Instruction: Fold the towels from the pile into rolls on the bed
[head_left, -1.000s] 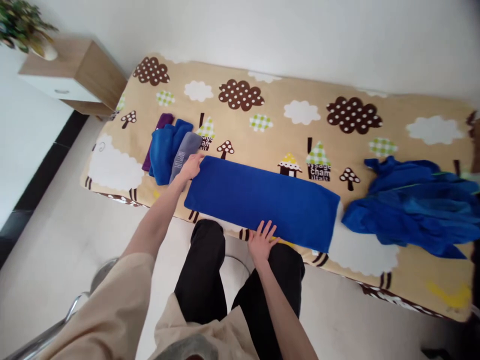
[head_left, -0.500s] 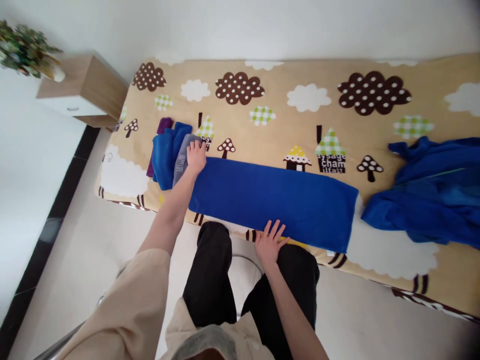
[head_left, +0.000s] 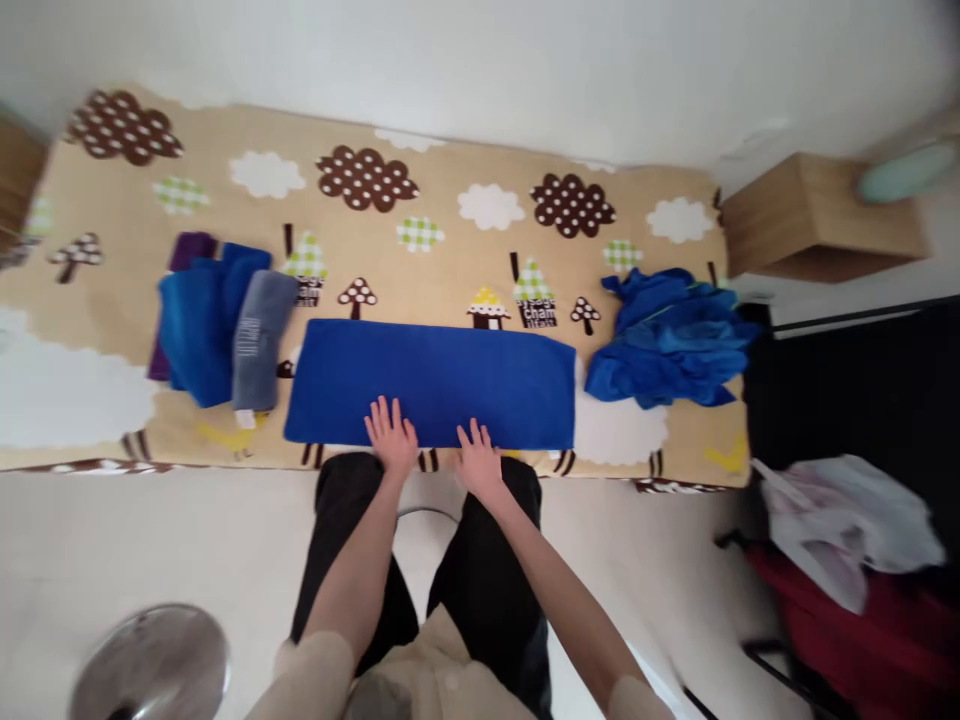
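Note:
A long blue towel [head_left: 435, 380], folded into a strip, lies flat across the patterned bed cover [head_left: 450, 260]. My left hand [head_left: 391, 437] rests open on its near edge, fingers spread. Beside it, my right hand [head_left: 478, 460] lies flat and open on the same edge. Left of the strip sits a stack of folded cloths: blue [head_left: 196, 325], grey [head_left: 259, 335] and purple [head_left: 193, 250]. A heap of crumpled blue cloth [head_left: 671, 335] lies at the strip's right end.
A wooden bedside cabinet [head_left: 817, 215] stands right of the bed. On the floor at right lie a white plastic bag [head_left: 847, 525] and something red [head_left: 885, 620]. A round metal stool seat [head_left: 150, 665] shows at lower left.
My left hand has left the strip's far left corner and come back to the near edge beside my right hand. The view has swung to the right.

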